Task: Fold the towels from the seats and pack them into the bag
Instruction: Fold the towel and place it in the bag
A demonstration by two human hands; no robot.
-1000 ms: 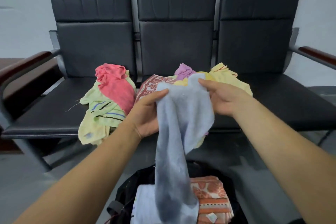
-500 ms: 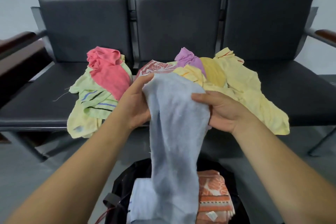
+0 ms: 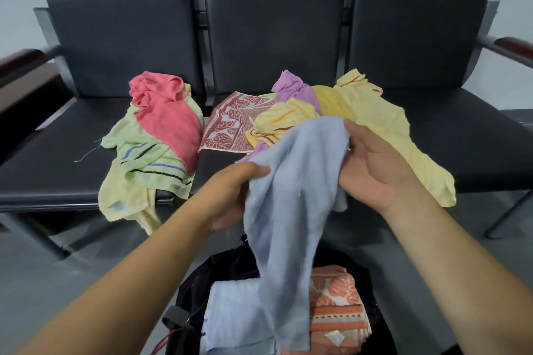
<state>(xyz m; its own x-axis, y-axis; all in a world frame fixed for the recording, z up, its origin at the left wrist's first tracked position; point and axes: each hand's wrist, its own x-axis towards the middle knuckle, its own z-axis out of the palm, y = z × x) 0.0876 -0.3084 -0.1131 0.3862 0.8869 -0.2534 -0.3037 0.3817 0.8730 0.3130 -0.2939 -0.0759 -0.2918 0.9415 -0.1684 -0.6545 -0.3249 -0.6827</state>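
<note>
lower than half a second ago, the left hand [image 3: 227,196] grips the left edge of the pale blue towel [image 3: 291,210], thumb on top of the cloth and fingers curled beneath it. the right hand [image 3: 372,170] now sits higher, at the towel's top right corner, which it pinches between thumb and curled fingers. the towel hangs unfolded between the two hands, in the air in front of the middle seat's front edge, and its tail drops over the open black bag [image 3: 199,282] on the floor.

inside the bag lie a folded light blue towel [image 3: 233,317] on the left and a folded orange patterned towel [image 3: 337,305] on the right, side by side.

on the row of black seats [image 3: 57,170], a pink towel [image 3: 170,121] lies on a green striped towel [image 3: 144,158] at the right side of the left seat. a pale yellow towel [image 3: 121,199] under them spills over that seat's front edge. on the middle seat a red patterned towel [image 3: 230,127] lies flat beside a crumpled heap of a purple towel [image 3: 294,89] and yellow towels [image 3: 389,130]. the heap reaches onto the right seat and droops over its front edge.
</note>
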